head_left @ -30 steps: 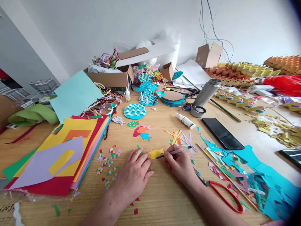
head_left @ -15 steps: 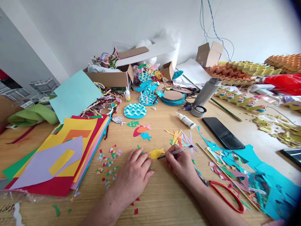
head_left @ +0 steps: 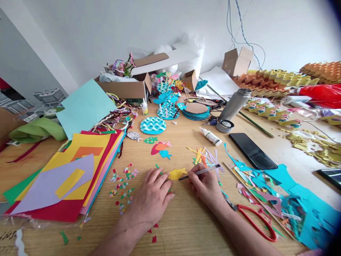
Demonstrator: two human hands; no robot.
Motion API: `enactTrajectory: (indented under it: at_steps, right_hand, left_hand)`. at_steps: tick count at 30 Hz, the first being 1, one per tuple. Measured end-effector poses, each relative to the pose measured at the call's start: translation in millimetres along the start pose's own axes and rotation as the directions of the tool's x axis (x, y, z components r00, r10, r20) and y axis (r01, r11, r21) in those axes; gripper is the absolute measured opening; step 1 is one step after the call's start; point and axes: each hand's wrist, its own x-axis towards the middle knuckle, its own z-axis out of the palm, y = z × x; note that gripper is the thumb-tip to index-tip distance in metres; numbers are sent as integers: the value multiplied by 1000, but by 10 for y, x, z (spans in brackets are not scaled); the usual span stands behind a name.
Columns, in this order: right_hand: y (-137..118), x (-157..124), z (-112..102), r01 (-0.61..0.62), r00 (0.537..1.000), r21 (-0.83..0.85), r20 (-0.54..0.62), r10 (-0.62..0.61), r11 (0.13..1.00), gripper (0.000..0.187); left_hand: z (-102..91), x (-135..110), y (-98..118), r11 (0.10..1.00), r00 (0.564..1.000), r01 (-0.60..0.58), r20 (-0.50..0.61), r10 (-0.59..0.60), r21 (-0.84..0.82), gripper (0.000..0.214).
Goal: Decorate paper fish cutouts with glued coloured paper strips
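Observation:
A yellow paper fish (head_left: 177, 174) lies flat on the wooden table, tail to the right. My left hand (head_left: 154, 190) rests palm down with fingers stretched, its fingertips at the fish's head end. A bit of green paper (head_left: 157, 166) sticks out beyond those fingers. In my right hand (head_left: 204, 183) is a slim pen (head_left: 204, 170), pinched between thumb and fingers, its dark tip at the fish's lower edge near the tail. Farther off lie red, orange (head_left: 162, 146) and blue paper fish (head_left: 165, 154), a green one (head_left: 151, 140) and a patterned grey one (head_left: 134, 136).
Coloured paper sheets (head_left: 55, 185) are stacked at left, beside small paper confetti (head_left: 124, 185). Red-handled scissors (head_left: 257, 222), a thin stick (head_left: 258, 201) and blue scraps (head_left: 306, 199) lie right. Beyond are a phone (head_left: 252, 150), glue bottle (head_left: 211, 136) and steel flask (head_left: 235, 104).
My right hand and the pen have shifted very slightly to the right along the fish's lower edge. My left hand and the fish have stayed in place.

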Motion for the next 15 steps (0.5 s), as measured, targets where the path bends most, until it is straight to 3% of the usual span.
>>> enactTrajectory:
  at_steps: [15]
  right_hand:
    - [-5, 12, 14, 25, 1000, -50, 13, -25, 998, 22]
  left_hand:
    - [10, -5, 2, 1000, 1000, 3, 2, -3, 1, 27]
